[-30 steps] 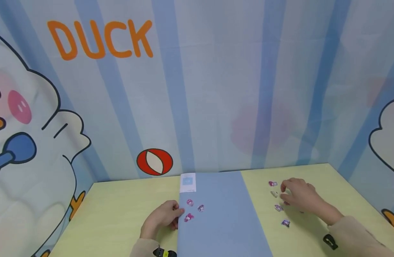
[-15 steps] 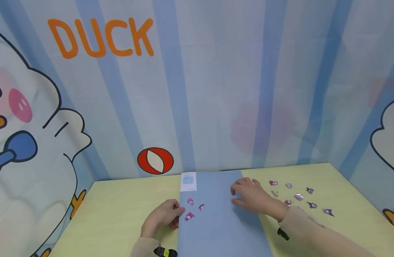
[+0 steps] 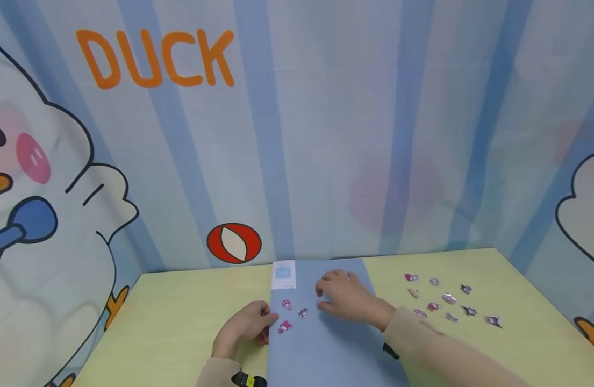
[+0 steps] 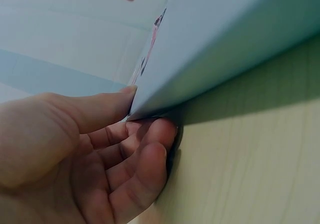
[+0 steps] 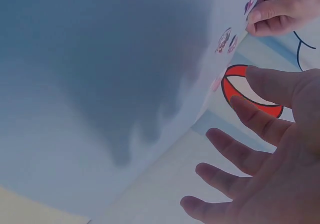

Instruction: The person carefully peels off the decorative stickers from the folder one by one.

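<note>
My left thumb and curled fingers pinch the left edge of the blue sheet, thumb on the edge, fingers tucked beneath it; my left hand is otherwise over the pale yellow table; my right hand hovers above the sheet's far half, its fingers spread apart in the right wrist view, a soft shadow cast on the blue; three pink and purple stickers sit on the sheet between my two hands, the nearest to my right fingertips just left of them, the other two closer to my left thumb; a white label covers the sheet's far left corner; to the right of the sheet, beyond my right wrist, ten loose stickers lie scattered on the table, well apart from my fingers; both my arms wear beige sleeves, with a black and yellow object at my left wrist; at the far side hangs a striped blue backdrop, with orange DUCK lettering, a red and white ball and, at left, a big white duck holding a blue microphone.
</note>
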Tool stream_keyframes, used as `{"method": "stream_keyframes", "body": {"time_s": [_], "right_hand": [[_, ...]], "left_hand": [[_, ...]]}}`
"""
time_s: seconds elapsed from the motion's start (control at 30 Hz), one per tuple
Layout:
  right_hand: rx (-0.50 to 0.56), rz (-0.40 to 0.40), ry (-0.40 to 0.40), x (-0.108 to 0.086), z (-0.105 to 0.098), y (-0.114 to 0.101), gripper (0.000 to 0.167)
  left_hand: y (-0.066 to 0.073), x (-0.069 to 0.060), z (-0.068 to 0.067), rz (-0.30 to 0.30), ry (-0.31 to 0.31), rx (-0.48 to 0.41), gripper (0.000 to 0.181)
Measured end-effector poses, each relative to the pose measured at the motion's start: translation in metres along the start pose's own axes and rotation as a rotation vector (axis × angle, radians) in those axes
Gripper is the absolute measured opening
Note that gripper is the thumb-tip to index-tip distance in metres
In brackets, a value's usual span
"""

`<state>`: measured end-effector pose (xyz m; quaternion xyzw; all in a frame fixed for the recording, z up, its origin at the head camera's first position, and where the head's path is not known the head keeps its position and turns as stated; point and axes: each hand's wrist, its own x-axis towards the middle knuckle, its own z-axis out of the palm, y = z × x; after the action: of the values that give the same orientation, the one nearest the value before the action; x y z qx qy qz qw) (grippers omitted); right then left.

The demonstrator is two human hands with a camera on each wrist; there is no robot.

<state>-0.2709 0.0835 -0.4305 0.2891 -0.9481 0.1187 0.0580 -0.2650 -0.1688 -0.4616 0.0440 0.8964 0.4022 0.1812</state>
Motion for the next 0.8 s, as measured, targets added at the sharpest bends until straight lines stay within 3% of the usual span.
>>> {"method": "stream_keyframes", "body": {"time_s": [0.3, 0.43, 0.8], "right_hand": [[-0.025, -0.001, -0.056, 0.017, 0.011, -0.023, 0.015], [-0.019, 0.011, -0.085, 0.020, 0.020, -0.029, 0.007], [-0.030, 0.008, -0.044, 0.025, 0.031, -0.028, 0.018]], "left_hand": [[0.000, -0.002, -0.002, 0.018, 0.001, 0.000, 0.020], [0.001, -0.003, -0.002, 0.027, -0.001, -0.004, 0.020], [0.001, -0.002, -0.001, 0.041, -0.003, -0.015, 0.019]]}}
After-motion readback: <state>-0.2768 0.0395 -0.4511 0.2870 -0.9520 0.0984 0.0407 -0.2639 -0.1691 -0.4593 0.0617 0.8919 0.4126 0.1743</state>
